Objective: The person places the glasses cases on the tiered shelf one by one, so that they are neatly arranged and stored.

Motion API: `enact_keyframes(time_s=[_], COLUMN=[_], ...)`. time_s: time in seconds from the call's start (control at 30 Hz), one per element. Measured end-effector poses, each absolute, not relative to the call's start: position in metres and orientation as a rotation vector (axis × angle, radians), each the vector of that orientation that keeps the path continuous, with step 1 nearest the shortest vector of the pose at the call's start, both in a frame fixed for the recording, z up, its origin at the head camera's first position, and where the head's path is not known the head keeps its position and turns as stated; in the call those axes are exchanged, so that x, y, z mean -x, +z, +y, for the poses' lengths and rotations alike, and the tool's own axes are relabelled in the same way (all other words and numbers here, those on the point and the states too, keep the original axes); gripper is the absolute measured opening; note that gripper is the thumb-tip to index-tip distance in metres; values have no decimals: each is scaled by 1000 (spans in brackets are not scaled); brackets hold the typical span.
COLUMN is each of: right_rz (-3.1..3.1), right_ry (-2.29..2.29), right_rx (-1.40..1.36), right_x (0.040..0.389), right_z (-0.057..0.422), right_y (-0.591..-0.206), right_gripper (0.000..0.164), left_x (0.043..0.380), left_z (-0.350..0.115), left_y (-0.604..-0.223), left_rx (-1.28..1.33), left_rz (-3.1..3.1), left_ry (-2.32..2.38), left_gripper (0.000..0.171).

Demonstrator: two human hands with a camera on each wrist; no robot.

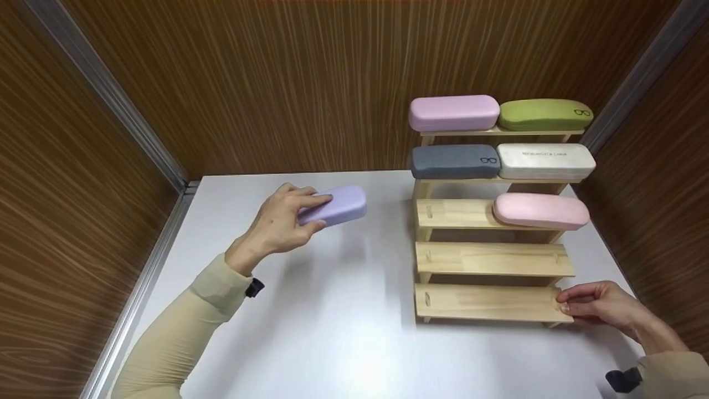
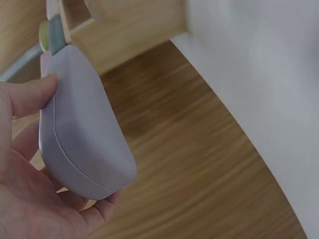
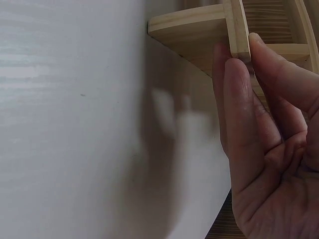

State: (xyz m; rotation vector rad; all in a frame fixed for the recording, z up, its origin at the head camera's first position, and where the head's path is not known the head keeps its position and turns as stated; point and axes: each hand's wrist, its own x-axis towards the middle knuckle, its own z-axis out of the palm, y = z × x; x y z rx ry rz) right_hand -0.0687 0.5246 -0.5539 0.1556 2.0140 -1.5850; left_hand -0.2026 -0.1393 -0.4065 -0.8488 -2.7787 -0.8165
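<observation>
A lavender glasses case [image 1: 346, 205] is held above the white table by my left hand [image 1: 282, 219], thumb on one side and fingers over the other. The left wrist view shows the same closed case [image 2: 89, 124], its lid seam visible. On the right stands a stepped wooden rack [image 1: 493, 302]. My right hand [image 1: 612, 307] pinches the right end of its lowest shelf; thumb and fingers grip the board's edge [image 3: 239, 42] in the right wrist view. A light pink glasses case [image 1: 541, 210] lies on the middle shelf's right half.
The top shelf bears a pinkish-purple case [image 1: 454, 113] and a green case [image 1: 545, 114]. Below them sit a dark blue-grey case [image 1: 455, 161] and a white case [image 1: 546, 159]. Wood-grain panels [image 1: 299, 88] enclose the white table [image 1: 332, 343] at the back and sides.
</observation>
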Motion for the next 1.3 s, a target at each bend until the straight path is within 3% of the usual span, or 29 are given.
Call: enact_keyframes(time_s=[1.3], right_rz=[2022], right_ry=[-1577], right_rx=[-135], right_x=[70], right_z=[521], right_y=[-548], right_gripper=[29], left_x=[214], left_z=[18], left_y=[-400], left_rx=[1178], left_rz=[-2776], left_ry=[-703], left_gripper=[53])
